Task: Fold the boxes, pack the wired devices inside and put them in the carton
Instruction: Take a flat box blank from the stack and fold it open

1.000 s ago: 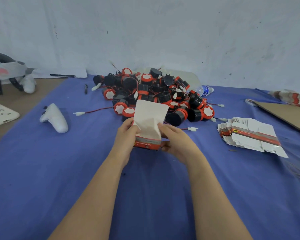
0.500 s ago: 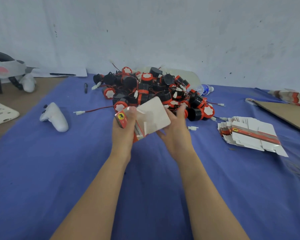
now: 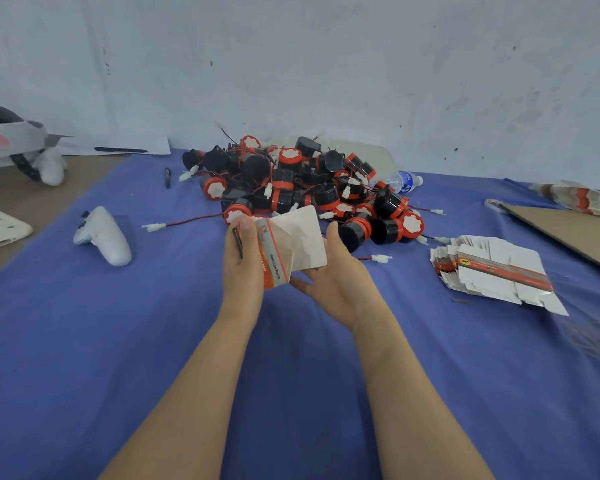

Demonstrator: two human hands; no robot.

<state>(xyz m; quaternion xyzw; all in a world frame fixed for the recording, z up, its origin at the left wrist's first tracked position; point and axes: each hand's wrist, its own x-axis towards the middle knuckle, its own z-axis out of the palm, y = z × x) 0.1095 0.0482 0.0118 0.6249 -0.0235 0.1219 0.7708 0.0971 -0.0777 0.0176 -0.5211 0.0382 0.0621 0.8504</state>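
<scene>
The box is gripped by the left hand, propped by the flat right hand — the device pile is stacked just beyond.

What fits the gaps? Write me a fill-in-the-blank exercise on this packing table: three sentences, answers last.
The left hand has its grip on a partly folded white cardboard box whose printed band is ____.
The stack of flat white cardboard boxes lies to the ____ of the right hand.
The pile of round black wired devices rests on a cloth coloured ____.
Missing words: red; right; blue.
</scene>
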